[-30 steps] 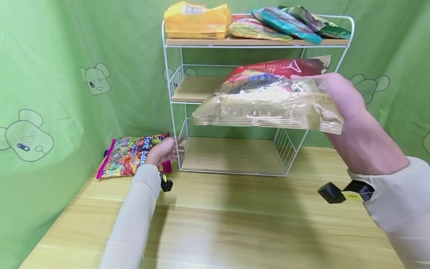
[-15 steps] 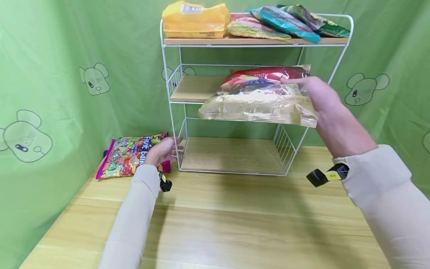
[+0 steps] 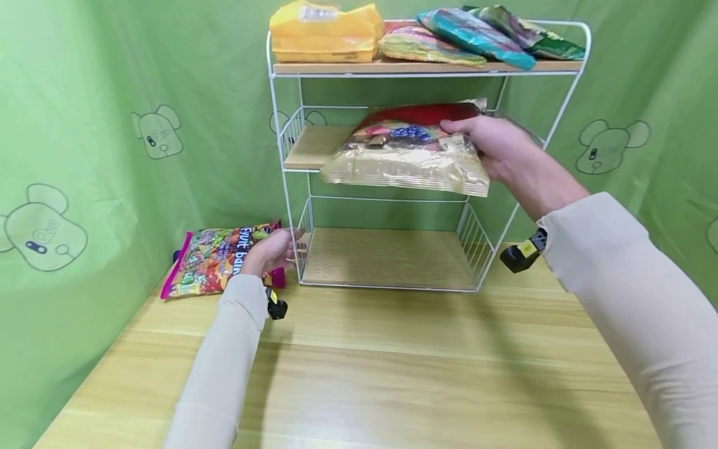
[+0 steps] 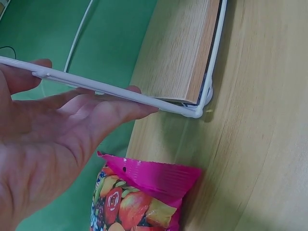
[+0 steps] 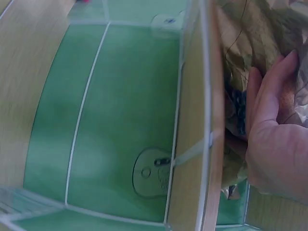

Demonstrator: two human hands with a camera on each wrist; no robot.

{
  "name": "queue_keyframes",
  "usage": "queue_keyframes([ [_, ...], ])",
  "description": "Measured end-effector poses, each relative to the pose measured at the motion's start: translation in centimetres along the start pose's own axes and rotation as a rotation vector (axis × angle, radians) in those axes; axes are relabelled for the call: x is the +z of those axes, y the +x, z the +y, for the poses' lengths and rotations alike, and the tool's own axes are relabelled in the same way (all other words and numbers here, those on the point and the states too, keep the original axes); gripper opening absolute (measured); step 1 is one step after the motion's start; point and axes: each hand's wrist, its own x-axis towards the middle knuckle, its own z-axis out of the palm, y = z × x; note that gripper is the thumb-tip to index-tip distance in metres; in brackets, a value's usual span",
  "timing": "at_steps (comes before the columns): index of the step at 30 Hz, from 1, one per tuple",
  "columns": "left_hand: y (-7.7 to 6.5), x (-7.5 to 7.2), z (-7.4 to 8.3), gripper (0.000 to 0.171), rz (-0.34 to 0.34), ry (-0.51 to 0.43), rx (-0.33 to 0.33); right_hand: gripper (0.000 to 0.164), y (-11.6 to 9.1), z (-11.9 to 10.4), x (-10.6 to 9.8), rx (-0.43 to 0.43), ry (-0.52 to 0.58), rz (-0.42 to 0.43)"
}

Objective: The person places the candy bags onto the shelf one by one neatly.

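Note:
In the head view my right hand [image 3: 502,146] grips a red and gold bag of mixed fruit candy [image 3: 406,165] by its right side, thumb on top. The bag is at the front of the middle shelf [image 3: 320,144] of a white wire rack [image 3: 285,187]; whether it bears on the board is hidden. In the right wrist view, fingers [image 5: 269,94] lie along the crinkled gold wrapper [image 5: 245,33]. My left hand [image 3: 273,251] rests against the rack's lower left side, its fingers loosely extended past the white rod [image 4: 115,90].
A yellow pack [image 3: 325,37], a teal bag [image 3: 477,37] and other snack bags lie on the top shelf. The bottom shelf [image 3: 387,255] is bare wood. A pink-edged fruit candy bag [image 3: 210,259] lies on the table left of the rack. Green cloth [image 3: 73,125] hangs behind.
My right hand has carried the candy bag forward and left, from in front of the rack to the middle shelf opening. The left hand has stayed at the rack's side.

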Motion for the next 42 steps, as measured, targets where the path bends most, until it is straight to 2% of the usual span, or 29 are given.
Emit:
queue_keyframes([
  [2, 0.1, 0.2, 0.1, 0.049, -0.007, -0.009, 0.004, 0.023, 0.4, -0.1, -0.2, 0.007, -0.043, 0.009],
  [5, 0.2, 0.3, 0.1, 0.049, -0.018, -0.011, 0.007, 0.026, 0.9, -0.2, -0.4, -0.012, -0.115, 0.066],
  [11, 0.1, 0.0, 0.2, 0.05, -0.015, -0.012, 0.011, 0.048, 1.3, -0.3, -0.8, -0.106, -0.264, 0.197],
  [14, 0.0, -0.2, 0.2, 0.047, -0.015, -0.012, 0.022, 0.048, 1.4, -0.2, -0.8, -0.152, -0.354, 0.252],
  [21, 0.0, -0.1, 0.2, 0.045, -0.011, -0.021, 0.019, 0.037, 0.8, -0.3, -1.2, -0.151, -0.382, 0.282],
  [23, 0.0, -0.1, 0.1, 0.046, -0.005, -0.02, 0.013, 0.034, 0.3, -0.3, -1.4, -0.177, -0.496, 0.323],
  [27, 0.0, 0.0, 0.0, 0.049, 0.011, -0.011, 0.007, 0.062, -1.1, 0.4, -1.6, -0.307, -0.877, 0.475],
  [29, 0.1, 0.0, 0.0, 0.049, 0.011, -0.009, 0.006, 0.074, -2.0, 1.1, -1.2, -0.392, -1.027, 0.537],
  [32, 0.1, 0.0, 0.0, 0.05, 0.0, -0.016, 0.006, 0.08, -3.5, 2.1, 0.1, -0.459, -1.142, 0.541],
  [37, 0.0, -0.1, 0.0, 0.053, -0.009, -0.002, 0.009, 0.083, -5.8, 4.3, 3.4, -0.519, -1.287, 0.462],
  [42, 0.0, -0.2, 0.0, 0.052, -0.004, 0.005, 0.006, 0.082, -6.4, 6.6, 6.1, -0.593, -1.428, 0.471],
])
